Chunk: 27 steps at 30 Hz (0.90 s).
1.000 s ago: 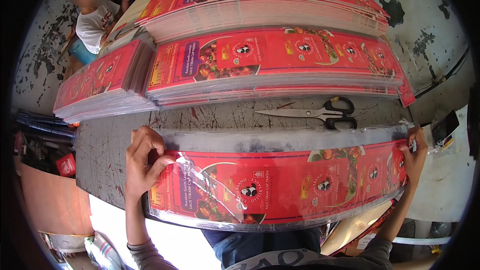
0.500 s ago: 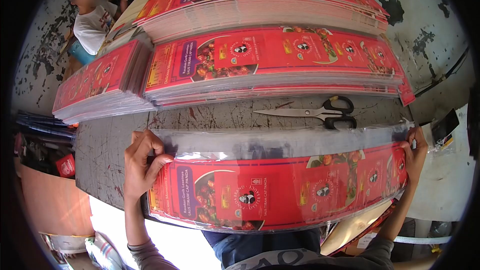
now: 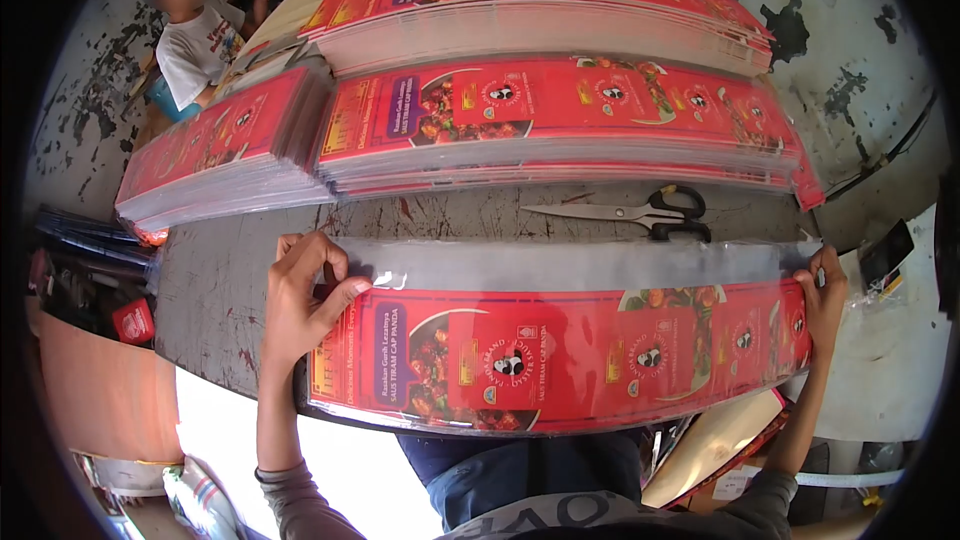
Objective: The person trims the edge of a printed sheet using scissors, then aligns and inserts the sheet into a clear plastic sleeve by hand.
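A long red printed banner strip (image 3: pixel 580 370) in a clear plastic sleeve lies along the near edge of the table, with pictures of food and panda logos on it. Its clear upper margin (image 3: pixel 570 265) is uncovered by print. My left hand (image 3: pixel 308 290) pinches the sleeve's upper left corner between thumb and bent fingers. At the opposite end, my right hand (image 3: pixel 824 295) is closed on the upper right corner. Black-handled scissors (image 3: pixel 672 213) lie just beyond the sleeve, blades pointing left, touched by neither hand.
Beyond the scissors stand stacks of similar red strips: a middle stack (image 3: pixel 560 115), a far stack (image 3: pixel 540 25) and a left stack (image 3: pixel 225 145). The scratched grey table (image 3: pixel 215 290) shows at left. A person (image 3: pixel 195 45) is at the far left.
The view has shifted a little, and the strip's near edge appears slightly higher in it. Both hands keep their hold on the same corners. The scissors and stacks stay in place.
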### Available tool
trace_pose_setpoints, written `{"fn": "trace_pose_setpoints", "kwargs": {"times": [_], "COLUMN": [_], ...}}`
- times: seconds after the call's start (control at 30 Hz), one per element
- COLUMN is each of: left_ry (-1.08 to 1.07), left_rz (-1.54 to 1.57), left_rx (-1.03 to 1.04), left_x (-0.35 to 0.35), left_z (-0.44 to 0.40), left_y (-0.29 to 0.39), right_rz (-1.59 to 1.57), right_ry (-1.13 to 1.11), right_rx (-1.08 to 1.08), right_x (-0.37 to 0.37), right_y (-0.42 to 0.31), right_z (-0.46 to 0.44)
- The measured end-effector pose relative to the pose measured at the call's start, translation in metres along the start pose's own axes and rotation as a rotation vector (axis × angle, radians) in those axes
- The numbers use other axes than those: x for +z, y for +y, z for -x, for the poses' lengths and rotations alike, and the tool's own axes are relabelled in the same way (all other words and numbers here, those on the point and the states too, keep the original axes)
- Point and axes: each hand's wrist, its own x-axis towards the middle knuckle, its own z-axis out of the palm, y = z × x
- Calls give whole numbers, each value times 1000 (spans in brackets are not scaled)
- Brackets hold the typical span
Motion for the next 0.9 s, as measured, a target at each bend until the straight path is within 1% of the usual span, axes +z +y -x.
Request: {"fn": "trace_pose_setpoints", "kwargs": {"times": [0.07, 0.13, 0.23, 0.27, 0.37, 0.43, 0.53, 0.6, 0.7, 0.77, 0.83, 0.9], "left_ry": [48, 41, 61, 62, 62, 71, 63, 60, 44, 35, 59, 63], "left_rz": [2, -10, 34, 39, 19, 31, 14, 22, 53, 72, 125, 72], "left_rx": [-1, 2, -32, -34, -21, -18, 5, -9, -31, -41, -86, -90], "left_x": [1, 1, 1, 1, 2, 3, 4, 4, 3, 3, 5, 3], "left_z": [1, 3, 5, 4, 4, 3, 2, 3, 2, 1, 1, 0], "left_y": [-1, -1, -2, -2, -3, -1, -3, -4, -5, -5, -5, -2], "right_rz": [-2, 24, 103, 107, 157, 204, 256, 266, 236, 199, 166, 134], "right_ry": [-27, -66, -104, -107, -92, -23, -44, -11, -16, -49, -35, -19], "right_rx": [-35, -67, -216, -218, -216, -251, -221, -222, -220, -131, -128, -120], "right_x": [1, 2, -1, -2, 1, 6, 4, 5, 3, 2, 3, 3], "right_y": [4, 3, 9, 9, 13, 25, 20, 21, 22, 20, 24, 29], "right_z": [-2, -5, -11, -12, -10, -10, -12, -13, -11, -11, -12, -12]}}
